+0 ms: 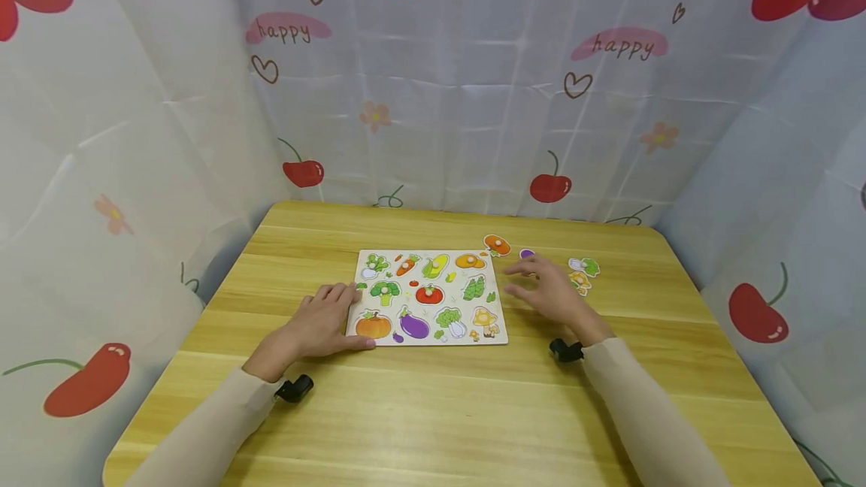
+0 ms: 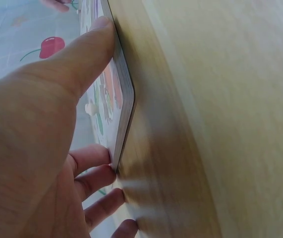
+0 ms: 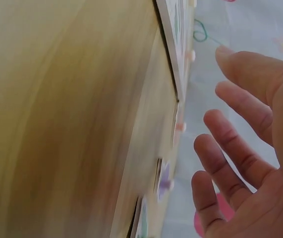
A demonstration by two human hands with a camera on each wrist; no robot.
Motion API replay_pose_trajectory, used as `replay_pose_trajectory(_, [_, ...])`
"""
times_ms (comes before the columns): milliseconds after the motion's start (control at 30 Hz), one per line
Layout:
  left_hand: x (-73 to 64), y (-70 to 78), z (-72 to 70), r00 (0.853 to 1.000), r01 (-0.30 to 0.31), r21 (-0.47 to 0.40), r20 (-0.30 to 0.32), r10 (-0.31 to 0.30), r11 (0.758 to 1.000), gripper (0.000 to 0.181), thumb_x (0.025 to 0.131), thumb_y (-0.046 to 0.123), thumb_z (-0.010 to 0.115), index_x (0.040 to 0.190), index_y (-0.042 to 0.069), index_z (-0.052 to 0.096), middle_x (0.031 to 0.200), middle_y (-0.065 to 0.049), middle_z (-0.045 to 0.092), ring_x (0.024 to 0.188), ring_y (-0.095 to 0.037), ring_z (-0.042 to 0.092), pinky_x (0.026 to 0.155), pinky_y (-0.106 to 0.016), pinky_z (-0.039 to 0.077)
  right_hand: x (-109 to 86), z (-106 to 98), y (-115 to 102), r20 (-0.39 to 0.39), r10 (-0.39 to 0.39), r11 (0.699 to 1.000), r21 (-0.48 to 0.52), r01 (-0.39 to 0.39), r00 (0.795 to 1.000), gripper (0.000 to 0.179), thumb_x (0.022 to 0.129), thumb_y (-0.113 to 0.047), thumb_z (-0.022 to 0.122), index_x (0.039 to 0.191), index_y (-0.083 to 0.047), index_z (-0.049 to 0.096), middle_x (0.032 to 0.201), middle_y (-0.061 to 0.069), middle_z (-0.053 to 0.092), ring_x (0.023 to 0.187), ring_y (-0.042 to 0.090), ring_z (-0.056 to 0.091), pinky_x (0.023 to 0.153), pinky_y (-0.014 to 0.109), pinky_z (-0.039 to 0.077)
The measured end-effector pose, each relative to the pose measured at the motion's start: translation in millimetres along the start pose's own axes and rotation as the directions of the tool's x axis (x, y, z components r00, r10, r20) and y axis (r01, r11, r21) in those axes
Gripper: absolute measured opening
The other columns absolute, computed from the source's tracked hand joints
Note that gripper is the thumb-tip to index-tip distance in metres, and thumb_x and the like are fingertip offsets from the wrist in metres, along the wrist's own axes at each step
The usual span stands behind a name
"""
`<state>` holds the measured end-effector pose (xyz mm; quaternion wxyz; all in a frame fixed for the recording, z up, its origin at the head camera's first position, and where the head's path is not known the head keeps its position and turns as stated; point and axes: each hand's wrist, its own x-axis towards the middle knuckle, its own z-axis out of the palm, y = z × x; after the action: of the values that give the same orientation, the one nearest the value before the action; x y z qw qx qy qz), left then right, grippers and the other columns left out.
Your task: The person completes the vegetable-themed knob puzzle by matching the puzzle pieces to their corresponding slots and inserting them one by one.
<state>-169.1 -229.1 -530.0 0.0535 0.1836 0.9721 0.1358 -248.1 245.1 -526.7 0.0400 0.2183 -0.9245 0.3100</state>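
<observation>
A white puzzle board [image 1: 418,331] printed with vegetables lies flat on the table. Several of its pictures, such as the tomato [image 1: 429,294] and the carrot [image 1: 406,267], carry small knobs. At its near left corner rests my left hand [image 1: 316,325], thumb over the front edge and fingertips along the left side. My right hand [image 1: 551,291] hovers just right of the board with fingers spread and nothing between them. Beyond it lie an orange pumpkin piece [image 1: 497,245] and a purple piece [image 1: 527,253], partly hidden by that hand.
Farther right, a leafy white-and-green vegetable piece [image 1: 585,267] lies beside a mushroom piece [image 1: 579,281]. The wooden table [image 1: 433,412] reaches back to a white curtain [image 1: 446,126] with cherry prints, which also hangs on both sides.
</observation>
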Motion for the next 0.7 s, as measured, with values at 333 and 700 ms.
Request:
replay_pose_trajectory(333, [0.2,-0.2,0.4,1.0,0.005,-0.004,0.003,-0.005,1.0,0.114,0.096,0.079,0.083,0.172,0.001,0.048,0.172,-0.02,0.054,0.158,-0.05,0.049,0.115,-0.071,0.048,-11.5,-15.1,18.9,-0.032,-0.009,0.999,-0.032,0.008,0.999,0.039,0.106,-0.026,0.09,0.14,-0.008,0.084,0.14,0.019,0.077,0.128,0.044,0.077,0.105,0.064,0.061])
replay_pose_trajectory(700, [-0.4,0.8,-0.5,1.0,0.003,-0.007,0.004,-0.002,1.0,0.113,0.096,0.078,0.083,0.172,0.002,0.049,0.172,-0.02,0.054,0.158,-0.05,0.049,0.115,-0.07,0.048,-19.6,-29.1,38.4,-0.022,0.038,0.999,-0.025,-0.039,0.999,0.042,0.108,-0.031,0.087,0.143,-0.007,0.082,0.147,0.022,0.075,0.133,0.048,0.072,0.113,0.071,0.058])
